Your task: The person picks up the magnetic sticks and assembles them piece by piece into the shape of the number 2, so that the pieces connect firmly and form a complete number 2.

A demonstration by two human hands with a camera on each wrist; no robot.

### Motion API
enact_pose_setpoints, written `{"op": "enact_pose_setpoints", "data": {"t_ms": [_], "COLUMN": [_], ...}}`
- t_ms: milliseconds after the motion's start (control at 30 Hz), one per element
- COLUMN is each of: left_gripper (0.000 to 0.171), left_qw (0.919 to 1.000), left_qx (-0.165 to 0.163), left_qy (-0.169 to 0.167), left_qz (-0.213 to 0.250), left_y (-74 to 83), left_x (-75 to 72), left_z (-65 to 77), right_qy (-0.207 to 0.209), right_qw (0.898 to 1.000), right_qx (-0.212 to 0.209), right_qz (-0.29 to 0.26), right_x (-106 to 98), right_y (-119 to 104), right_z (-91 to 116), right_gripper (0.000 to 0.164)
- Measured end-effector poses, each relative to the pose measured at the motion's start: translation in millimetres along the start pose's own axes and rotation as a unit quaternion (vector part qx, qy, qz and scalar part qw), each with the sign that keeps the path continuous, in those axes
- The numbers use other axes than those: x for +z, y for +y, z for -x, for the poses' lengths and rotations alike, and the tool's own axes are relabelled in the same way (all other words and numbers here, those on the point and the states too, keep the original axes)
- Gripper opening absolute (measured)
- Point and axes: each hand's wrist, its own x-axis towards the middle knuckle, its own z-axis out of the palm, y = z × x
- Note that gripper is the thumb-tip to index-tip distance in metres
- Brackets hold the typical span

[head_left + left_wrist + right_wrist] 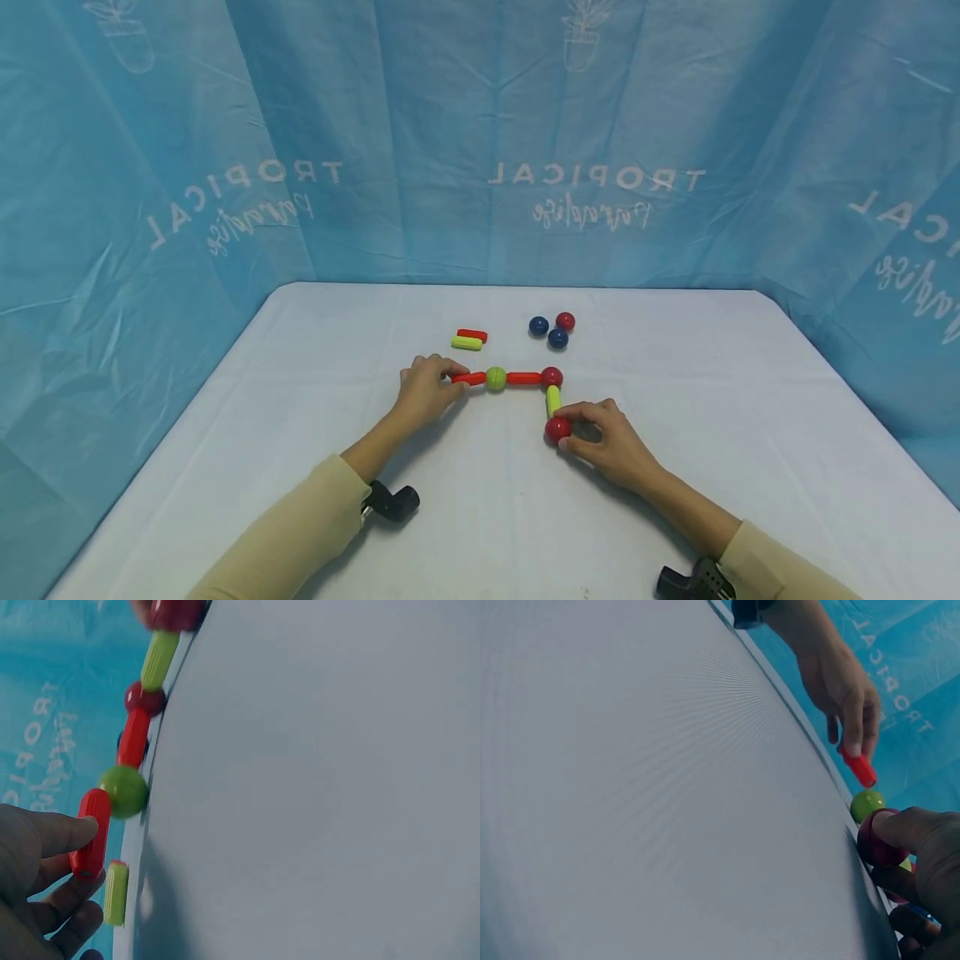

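Note:
My left hand (pixel 431 390) pinches a red rod (pixel 91 832) between thumb and fingers, its far end right at a green ball (pixel 496 379). From that ball a second red rod (pixel 523 378) runs right to a red ball (pixel 552 377). A yellow-green rod (pixel 553 401) leads from there toward me, ending at another red ball (pixel 557 430). My right hand (pixel 611 442) holds this nearer red ball by thumb and fingertips. In the right wrist view, the thumb lies over the ball and hides part of it.
Behind the chain, a loose yellow-green rod (pixel 467 342) lies against a red rod (pixel 472 335). Two blue balls (pixel 557 338) and a red ball (pixel 566 321) sit together at the back. A white-covered table (pixel 480 517) lies underneath, with a blue printed curtain (pixel 420 125) around it.

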Motion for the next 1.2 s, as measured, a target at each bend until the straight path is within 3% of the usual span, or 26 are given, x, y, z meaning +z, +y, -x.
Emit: {"op": "enact_pose_setpoints", "data": {"t_ms": [200, 367, 667, 1200], "left_gripper": [0.018, 0.016, 0.02, 0.018], "left_qw": [0.9985, 0.995, 0.9924, 0.9904], "left_qx": [0.047, 0.087, 0.097, 0.114], "left_qy": [-0.019, -0.04, -0.074, -0.076], "left_qz": [0.021, 0.026, 0.015, 0.021], "left_y": [9.7, 20.3, 34.4, 40.8], "left_x": [5.0, 15.1, 31.2, 41.3], "left_z": [31.1, 43.7, 46.0, 45.9], "right_qy": [0.007, 0.006, 0.004, 0.013], "right_qw": [1.0, 1.0, 1.0, 1.0], "right_qx": [0.002, 0.005, 0.011, -0.004], "right_qz": [0.009, 0.006, 0.009, 0.009], "right_x": [2, 3, 2, 2], "right_y": [-1, 0, 0, -1], "right_z": [0, 1, 0, 1], "right_gripper": [0.039, 0.039, 0.04, 0.038]}}
